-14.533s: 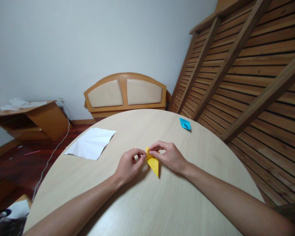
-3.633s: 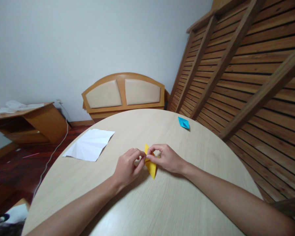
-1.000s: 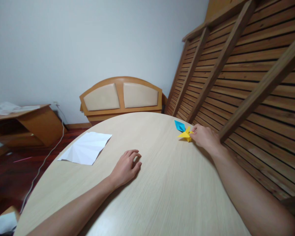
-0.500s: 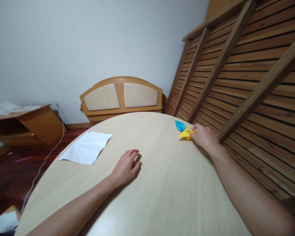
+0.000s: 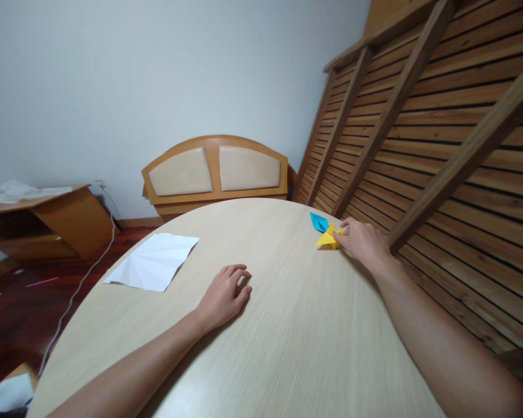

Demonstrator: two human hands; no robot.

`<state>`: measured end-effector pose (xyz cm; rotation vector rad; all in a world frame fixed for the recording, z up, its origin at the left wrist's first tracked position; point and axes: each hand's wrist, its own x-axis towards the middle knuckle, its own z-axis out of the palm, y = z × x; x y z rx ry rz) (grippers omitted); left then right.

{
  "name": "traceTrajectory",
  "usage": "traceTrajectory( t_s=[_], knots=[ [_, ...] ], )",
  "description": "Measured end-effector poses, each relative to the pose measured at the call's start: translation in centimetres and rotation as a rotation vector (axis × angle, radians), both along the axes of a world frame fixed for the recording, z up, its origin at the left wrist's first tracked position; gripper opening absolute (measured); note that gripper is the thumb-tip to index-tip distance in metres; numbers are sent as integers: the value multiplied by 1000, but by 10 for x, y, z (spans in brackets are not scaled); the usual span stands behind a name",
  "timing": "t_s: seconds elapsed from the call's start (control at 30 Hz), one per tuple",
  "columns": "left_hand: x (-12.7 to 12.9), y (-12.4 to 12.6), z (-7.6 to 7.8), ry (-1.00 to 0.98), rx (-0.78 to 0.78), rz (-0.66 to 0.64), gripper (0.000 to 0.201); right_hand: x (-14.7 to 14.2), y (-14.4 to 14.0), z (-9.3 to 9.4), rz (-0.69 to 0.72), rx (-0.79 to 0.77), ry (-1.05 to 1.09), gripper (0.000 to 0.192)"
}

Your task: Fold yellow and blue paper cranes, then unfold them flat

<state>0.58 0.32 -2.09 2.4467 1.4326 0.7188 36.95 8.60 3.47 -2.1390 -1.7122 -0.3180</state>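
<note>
Yellow folded paper figure [image 5: 328, 238] sits on the far right part of the round light-wood table [image 5: 287, 348], touching or just short of the blue folded paper piece [image 5: 318, 221] behind it; can't tell which. Right hand [image 5: 362, 241] is stretched out to it, fingertips [image 5: 340, 232] drawn together at the figure's right tip. Looks like a light pinch on that tip, though the contact itself is too small to confirm. Figure rests on the tabletop, points sticking out to both sides.

Left hand [image 5: 223, 293] lies palm-down near the table's middle, well apart from the figure. Fingers loosely curled, slightly apart, tips on the wood, holding nothing.

White creased paper sheet [image 5: 152, 261] lies flat at the table's left edge, near the left hand but not touched. Padded wooden headboard [image 5: 215, 171] stands beyond the far rim; slatted wooden frame [image 5: 418, 116] leans on the right.
</note>
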Motion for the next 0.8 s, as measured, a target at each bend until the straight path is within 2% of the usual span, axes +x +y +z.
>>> traceTrajectory(
  t_s=[0.1, 0.23, 0.3, 0.37, 0.47, 0.6, 0.7, 0.8],
  knots=[
    [0, 0, 0, -4, 7, 5, 22, -4, -3, 6, -8, 19, 3, 37],
    [0, 0, 0, -8, 9, 4, 22, -16, -6, 11, 96, 135, -83, 33],
    [0, 0, 1, -5, 5, 3, 21, -30, -9, 10, 202, 184, -99, 29],
    [0, -1, 3, -1, 0, 5, 22, -49, -13, 5, 391, 194, -73, 28],
    [1, -3, 4, 7, -7, 2, 22, -82, -23, -8, 714, 117, 39, 27],
    [-6, 1, 8, 29, 11, -1, 26, -115, -36, -29, 1018, -59, 118, 38],
    [-30, 15, 12, 94, 104, 74, 35, -122, -40, -38, 1130, -195, 127, 48],
    [-67, 34, 15, 189, 171, 255, 42, -121, -39, -42, 1129, -279, 147, 54]
  ],
)
